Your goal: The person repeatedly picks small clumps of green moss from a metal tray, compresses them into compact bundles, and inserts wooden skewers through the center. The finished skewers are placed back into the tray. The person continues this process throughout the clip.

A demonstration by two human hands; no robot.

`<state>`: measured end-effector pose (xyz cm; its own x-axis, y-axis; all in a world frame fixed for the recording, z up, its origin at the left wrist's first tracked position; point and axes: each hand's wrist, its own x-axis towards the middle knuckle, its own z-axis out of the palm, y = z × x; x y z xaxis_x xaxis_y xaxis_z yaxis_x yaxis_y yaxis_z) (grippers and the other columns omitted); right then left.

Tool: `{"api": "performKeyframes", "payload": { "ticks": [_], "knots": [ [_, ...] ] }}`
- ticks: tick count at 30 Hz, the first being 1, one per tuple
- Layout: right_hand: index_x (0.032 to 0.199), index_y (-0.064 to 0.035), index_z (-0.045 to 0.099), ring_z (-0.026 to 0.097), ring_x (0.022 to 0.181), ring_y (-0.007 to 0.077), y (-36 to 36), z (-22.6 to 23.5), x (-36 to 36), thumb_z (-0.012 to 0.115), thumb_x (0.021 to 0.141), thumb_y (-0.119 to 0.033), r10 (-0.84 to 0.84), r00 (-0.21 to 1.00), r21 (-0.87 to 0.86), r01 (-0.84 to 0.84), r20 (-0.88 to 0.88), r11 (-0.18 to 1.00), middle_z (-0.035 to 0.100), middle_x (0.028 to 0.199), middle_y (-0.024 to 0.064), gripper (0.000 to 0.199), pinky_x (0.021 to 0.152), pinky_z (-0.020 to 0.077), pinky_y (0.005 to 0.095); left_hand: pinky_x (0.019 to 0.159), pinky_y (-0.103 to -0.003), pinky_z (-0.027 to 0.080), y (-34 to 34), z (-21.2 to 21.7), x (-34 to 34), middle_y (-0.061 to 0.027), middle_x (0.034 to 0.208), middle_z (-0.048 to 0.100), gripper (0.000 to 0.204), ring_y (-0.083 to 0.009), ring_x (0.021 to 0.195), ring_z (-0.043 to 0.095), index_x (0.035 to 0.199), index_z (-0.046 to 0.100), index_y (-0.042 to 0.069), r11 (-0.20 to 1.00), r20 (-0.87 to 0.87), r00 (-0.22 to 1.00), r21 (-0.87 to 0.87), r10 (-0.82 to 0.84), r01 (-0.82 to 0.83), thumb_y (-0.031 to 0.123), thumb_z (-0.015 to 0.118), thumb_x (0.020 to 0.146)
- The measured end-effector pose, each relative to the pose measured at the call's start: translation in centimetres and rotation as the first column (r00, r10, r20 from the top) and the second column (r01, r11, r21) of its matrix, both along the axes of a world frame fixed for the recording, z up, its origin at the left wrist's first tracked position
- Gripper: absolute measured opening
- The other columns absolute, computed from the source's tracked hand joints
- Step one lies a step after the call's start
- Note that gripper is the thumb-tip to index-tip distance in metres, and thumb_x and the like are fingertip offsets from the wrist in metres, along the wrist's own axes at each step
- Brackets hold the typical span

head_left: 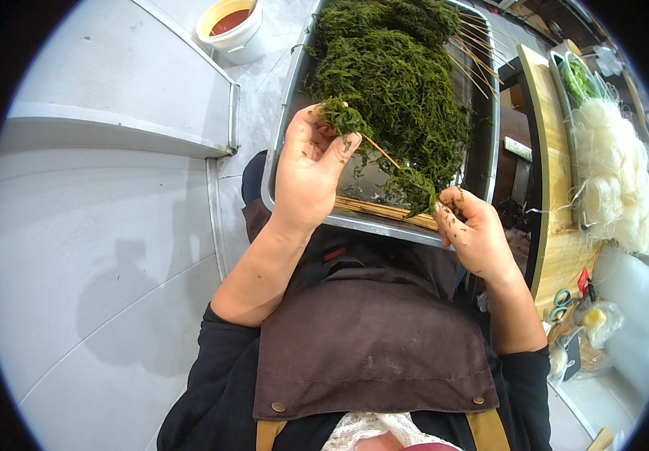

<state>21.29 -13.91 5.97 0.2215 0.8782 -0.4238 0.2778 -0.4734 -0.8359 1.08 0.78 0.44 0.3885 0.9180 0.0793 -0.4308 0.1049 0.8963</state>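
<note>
Head view, left to right. Far up-left of the hands, a white tub (236, 30) with red sauce inside sits on the grey surface (114, 225). Left hand (306, 169) is raised over the near-left corner of a metal tray (279, 143), fingers curled, thumb and fingertips pinching a small clump of green seaweed (342, 118). A thin bamboo skewer (381, 152) runs from that clump down-right toward the right hand. Between the two hands, a second wad of seaweed (415, 188) is threaded on the skewer, just above the right hand. Right hand (475, 233) is closed narrow around the skewer's lower end, at the tray's near rim. Beyond both hands, the tray is heaped with a big pile of seaweed (392, 68). Bare skewers (475, 56) lie along the pile's right side; more sticks (385, 210) lie flat at the tray's near edge, between the hands. Right of the right hand, a wooden board (558, 248) stands edge-on. Further right, a heap of white noodles (614, 173) in a tray. Below both hands, a brown apron (369, 346).
</note>
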Motion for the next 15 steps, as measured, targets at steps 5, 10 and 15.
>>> {"api": "performKeyframes", "payload": {
  "ticks": [5,10,15],
  "knots": [
    [0.097,-0.0011,0.063,0.052,0.062,0.0057,0.2,-0.1,0.1,0.064,0.103,-0.015,-0.003,1.000,-0.004,0.003,-0.016,1.000,0.056,0.069,-0.0021,0.015,0.058,0.0451,0.0250,0.094,-0.028,0.054,-0.4,-0.6,0.1,-0.0061,0.119,0.061,0.040,-0.0120,0.105,0.062,0.134,0.052,0.001,0.977,-0.124,0.991,0.212,0.044,-0.017,-0.010,0.062,0.097],
    [0.099,-0.0029,0.061,0.051,0.062,0.0048,0.4,-0.9,0.1,0.061,0.105,-0.012,-0.016,0.999,0.031,0.017,-0.047,0.999,0.055,0.074,-0.0034,0.011,0.057,0.0435,0.0225,0.103,-0.031,0.053,-0.5,-0.3,0.2,-0.0061,0.128,0.059,0.040,-0.0120,0.115,0.059,0.138,0.049,0.002,0.985,-0.105,0.994,0.170,0.002,0.016,-0.008,0.059,0.100],
    [0.101,-0.0042,0.061,0.050,0.061,0.0044,0.5,-2.0,-0.3,0.061,0.106,-0.011,-0.044,0.994,0.097,0.054,-0.103,0.994,0.055,0.074,-0.0043,0.009,0.056,0.0406,0.0213,0.096,-0.026,0.051,0.0,0.6,0.5,-0.0016,0.117,0.063,0.039,-0.0084,0.108,0.060,0.140,0.055,0.001,0.996,-0.065,0.998,0.088,0.027,-0.021,0.005,0.065,0.103]
  ]
}}
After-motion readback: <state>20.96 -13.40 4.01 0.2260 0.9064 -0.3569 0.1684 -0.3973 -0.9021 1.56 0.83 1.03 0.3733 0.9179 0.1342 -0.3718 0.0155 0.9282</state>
